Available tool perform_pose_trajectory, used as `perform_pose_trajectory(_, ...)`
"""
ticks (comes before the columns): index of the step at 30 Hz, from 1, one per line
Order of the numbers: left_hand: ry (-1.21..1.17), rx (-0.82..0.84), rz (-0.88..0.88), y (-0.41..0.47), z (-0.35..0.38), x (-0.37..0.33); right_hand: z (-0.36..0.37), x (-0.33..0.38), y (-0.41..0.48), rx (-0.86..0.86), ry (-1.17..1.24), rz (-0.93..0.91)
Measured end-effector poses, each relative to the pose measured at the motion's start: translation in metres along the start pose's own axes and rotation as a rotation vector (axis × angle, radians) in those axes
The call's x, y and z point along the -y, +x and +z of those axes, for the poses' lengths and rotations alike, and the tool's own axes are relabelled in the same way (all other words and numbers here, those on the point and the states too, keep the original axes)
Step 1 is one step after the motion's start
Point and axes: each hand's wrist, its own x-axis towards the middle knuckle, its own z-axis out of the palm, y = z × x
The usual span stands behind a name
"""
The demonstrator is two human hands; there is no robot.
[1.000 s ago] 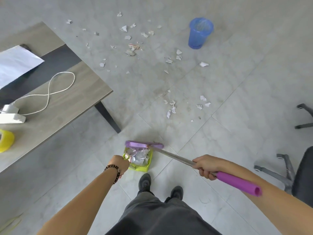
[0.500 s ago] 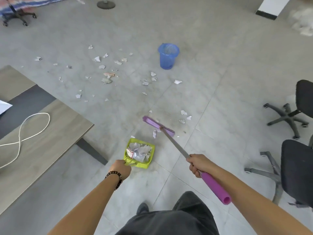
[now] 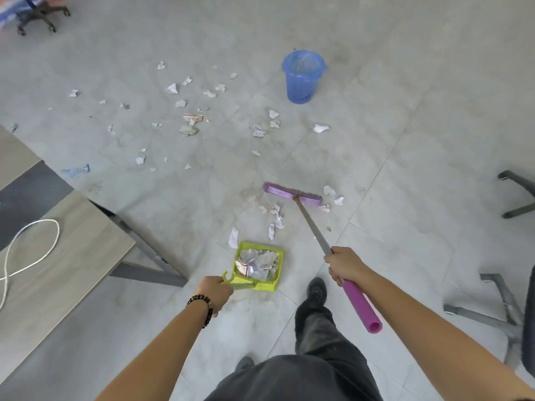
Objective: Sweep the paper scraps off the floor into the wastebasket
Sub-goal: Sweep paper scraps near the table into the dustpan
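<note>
**A full dustpan, and scraps spread wide**

Our left hand (image 3: 215, 292) had its grip closed on the heaped dustpan (image 3: 258, 266); tipping it risked spills. Scraps (image 3: 275, 219) lay before it. Our right hand (image 3: 343, 266), wrapped round the broom (image 3: 292, 194), might scatter them. The wastebasket (image 3: 303, 76) stood well apart.

Grey tiled floor (image 3: 434, 140), wooden desk (image 3: 58, 270) at left, office chair bases (image 3: 492, 314) at right.

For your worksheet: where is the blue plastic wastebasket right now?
In the head view, the blue plastic wastebasket stands upright on the grey floor, upper centre-right, beyond the purple broom head, scraps scattered to its left.
</note>
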Motion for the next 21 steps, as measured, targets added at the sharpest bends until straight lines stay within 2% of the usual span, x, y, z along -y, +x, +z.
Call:
perform_pose_trajectory(1, 0.010, -0.003, 0.011, -0.009, 0.000, 0.000, 0.002, 0.007, 0.001, -0.016, -0.008, -0.029)
perform_pose_trajectory(3, -0.029, -0.035, -0.116, 0.022, 0.036, -0.043, -0.038, 0.033, 0.067, 0.048, -0.110, 0.024)
perform_pose_trajectory(6, 0.004, -0.070, -0.079, 0.013, 0.027, -0.063, -0.041, 0.055, 0.080, 0.038, -0.172, -0.045)
perform_pose_trajectory(9, 0.021, -0.099, -0.131, 0.022, 0.035, -0.087, -0.051, 0.078, 0.121, 0.080, -0.287, -0.055)
perform_pose_trajectory(13, 0.108, -0.124, -0.172, 0.016, 0.036, -0.083, -0.052, 0.092, 0.154, 0.130, -0.414, -0.040)
perform_pose_trajectory(17, 0.148, -0.096, -0.190, 0.020, 0.018, -0.074, -0.044, 0.082, 0.142, 0.180, -0.569, -0.002)
perform_pose_trajectory(21, 0.179, -0.055, -0.175, 0.026, 0.011, -0.077, -0.038, 0.062, 0.094, 0.244, -0.611, 0.059)
